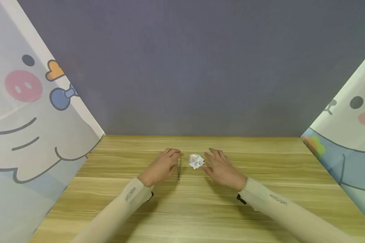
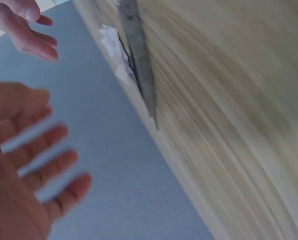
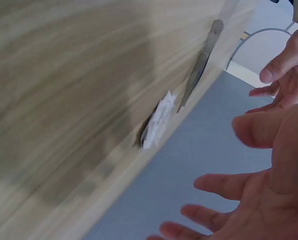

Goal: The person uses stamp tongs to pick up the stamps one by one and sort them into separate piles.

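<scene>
A small pile of white paper pieces with faint printing (image 1: pixel 196 161) lies on the wooden table between the two hands. Just left of it is a pair of thin metal tweezers (image 1: pixel 179 172), its wide end towards the person and its tips pointing away, as the right wrist view also shows with the tweezers (image 3: pixel 203 62) lying flat. My left hand (image 1: pixel 162 166) hovers beside the tweezers, fingers spread and relaxed, holding nothing. On the pile's other side, my right hand (image 1: pixel 223 168) is above the table with loosely spread fingers and an unfilled palm (image 3: pixel 259 200).
The wood-grain table (image 1: pixel 200 216) meets a dark grey upright panel (image 1: pixel 200 67) at its far edge. Cloths with cartoon animals hang on the left (image 1: pixel 33 135) and right (image 1: pixel 353 141). A dark strap shows under each cuff.
</scene>
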